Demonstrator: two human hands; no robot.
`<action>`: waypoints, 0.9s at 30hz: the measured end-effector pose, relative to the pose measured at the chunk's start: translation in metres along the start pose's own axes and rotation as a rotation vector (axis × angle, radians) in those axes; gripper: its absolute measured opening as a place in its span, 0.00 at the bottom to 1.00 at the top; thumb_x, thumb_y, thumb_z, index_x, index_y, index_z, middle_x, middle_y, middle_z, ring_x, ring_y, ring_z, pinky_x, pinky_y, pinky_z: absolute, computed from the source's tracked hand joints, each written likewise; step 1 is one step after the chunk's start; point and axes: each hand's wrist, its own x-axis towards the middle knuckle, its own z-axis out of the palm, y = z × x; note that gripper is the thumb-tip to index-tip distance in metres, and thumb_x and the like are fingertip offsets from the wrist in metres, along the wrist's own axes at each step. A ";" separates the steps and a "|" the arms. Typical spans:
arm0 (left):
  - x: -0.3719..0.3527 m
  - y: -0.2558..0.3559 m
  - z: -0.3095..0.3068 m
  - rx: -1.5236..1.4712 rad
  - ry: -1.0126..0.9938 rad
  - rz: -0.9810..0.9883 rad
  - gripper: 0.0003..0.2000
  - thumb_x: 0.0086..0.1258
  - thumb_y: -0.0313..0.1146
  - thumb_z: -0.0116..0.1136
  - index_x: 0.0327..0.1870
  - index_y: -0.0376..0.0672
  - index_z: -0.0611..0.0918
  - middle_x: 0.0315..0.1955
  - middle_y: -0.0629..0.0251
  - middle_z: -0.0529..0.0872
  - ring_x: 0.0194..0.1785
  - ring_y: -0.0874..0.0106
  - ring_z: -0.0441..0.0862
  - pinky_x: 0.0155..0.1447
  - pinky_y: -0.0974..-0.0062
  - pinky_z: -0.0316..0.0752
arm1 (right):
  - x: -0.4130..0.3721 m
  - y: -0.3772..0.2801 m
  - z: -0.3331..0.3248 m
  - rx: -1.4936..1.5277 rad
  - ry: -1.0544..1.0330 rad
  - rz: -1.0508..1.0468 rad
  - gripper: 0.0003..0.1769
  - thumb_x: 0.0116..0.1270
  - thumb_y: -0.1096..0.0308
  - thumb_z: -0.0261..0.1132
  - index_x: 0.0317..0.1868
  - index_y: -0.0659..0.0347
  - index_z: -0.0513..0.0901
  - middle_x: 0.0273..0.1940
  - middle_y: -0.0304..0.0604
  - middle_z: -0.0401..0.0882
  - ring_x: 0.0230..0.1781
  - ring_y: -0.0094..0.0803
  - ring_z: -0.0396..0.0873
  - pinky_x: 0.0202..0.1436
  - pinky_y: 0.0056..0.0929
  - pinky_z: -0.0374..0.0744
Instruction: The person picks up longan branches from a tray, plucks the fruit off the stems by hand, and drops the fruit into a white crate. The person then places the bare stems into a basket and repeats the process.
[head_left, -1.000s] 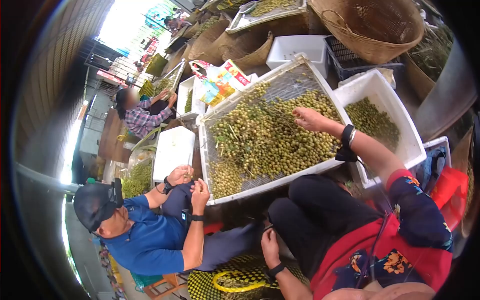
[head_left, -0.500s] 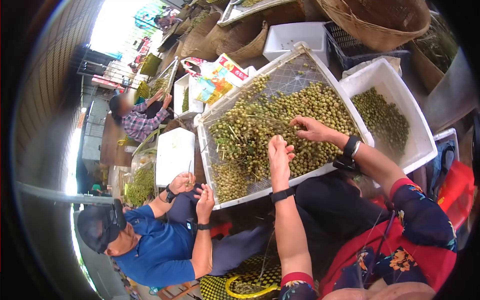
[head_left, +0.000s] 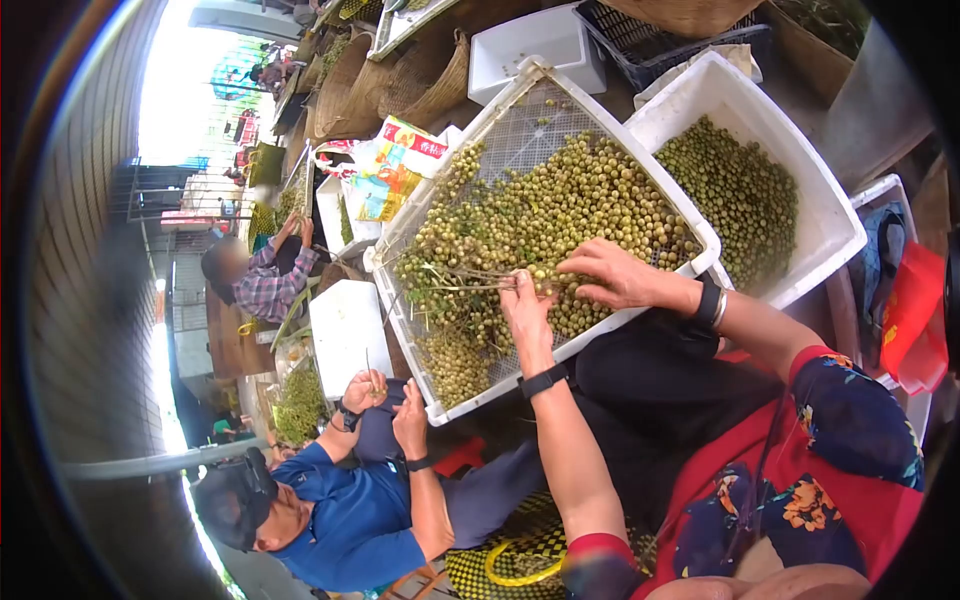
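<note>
In mid-frame, my L hand [head_left: 525, 312] pinches thin stems [head_left: 478, 281] above fruit [head_left: 590, 190] in the tray [head_left: 713, 243]; R hand [head_left: 615, 276] nearby, can't tell its grip.

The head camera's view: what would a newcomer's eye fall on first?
Probably the big white-rimmed mesh tray in the middle, heaped with round yellow-green fruit, where the left hand and right hand work. Next, the white box of darker green fruit beside it, and the bright red bag near the picture's right edge.
</note>
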 end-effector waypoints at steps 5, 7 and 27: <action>-0.018 0.050 -0.014 -0.023 -0.071 0.274 0.07 0.78 0.35 0.50 0.50 0.45 0.74 0.42 0.66 0.77 0.45 0.68 0.82 0.44 0.71 0.80 | -0.003 0.012 -0.020 0.134 0.201 0.209 0.09 0.65 0.72 0.62 0.45 0.62 0.78 0.40 0.48 0.76 0.43 0.43 0.77 0.48 0.37 0.76; -0.024 0.064 -0.012 -0.057 -0.052 0.293 0.08 0.78 0.35 0.49 0.51 0.45 0.74 0.43 0.65 0.78 0.47 0.67 0.82 0.48 0.71 0.79 | 0.000 0.021 -0.023 0.189 0.231 0.252 0.05 0.67 0.73 0.60 0.41 0.64 0.78 0.36 0.45 0.76 0.38 0.39 0.77 0.42 0.33 0.76; -0.003 0.004 -0.002 -0.028 0.045 0.158 0.10 0.78 0.37 0.48 0.50 0.42 0.78 0.47 0.66 0.78 0.43 0.73 0.80 0.41 0.75 0.75 | 0.052 0.045 -0.011 0.261 0.128 0.421 0.13 0.70 0.66 0.58 0.50 0.63 0.77 0.38 0.52 0.83 0.39 0.47 0.82 0.44 0.41 0.79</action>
